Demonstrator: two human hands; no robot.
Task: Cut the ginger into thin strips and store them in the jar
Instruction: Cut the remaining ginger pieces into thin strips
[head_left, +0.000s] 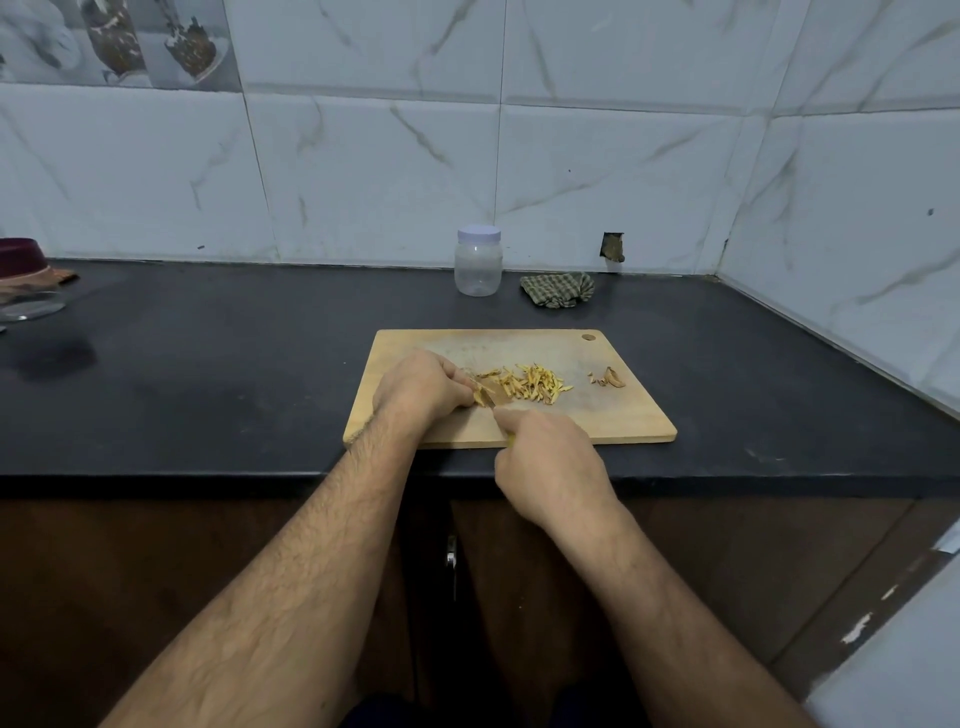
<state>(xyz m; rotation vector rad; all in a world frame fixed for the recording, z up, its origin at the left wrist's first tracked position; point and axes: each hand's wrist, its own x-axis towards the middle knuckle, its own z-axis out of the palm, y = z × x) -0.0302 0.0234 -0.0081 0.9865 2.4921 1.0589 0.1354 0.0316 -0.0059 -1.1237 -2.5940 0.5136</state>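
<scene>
Ginger (480, 396) sits in the middle of the frame on the cutting board (613, 415), under the curled fingers of the left hand (422, 387), which pinch it so it stays put. The right hand (545, 462), just below it, is wrapped round the knife (487, 397) to slice. Cut strips (535, 383) lie just right of both hands. The jar (478, 262) waits higher up on the counter (208, 395), lid on, beside a cloth (558, 289).
</scene>
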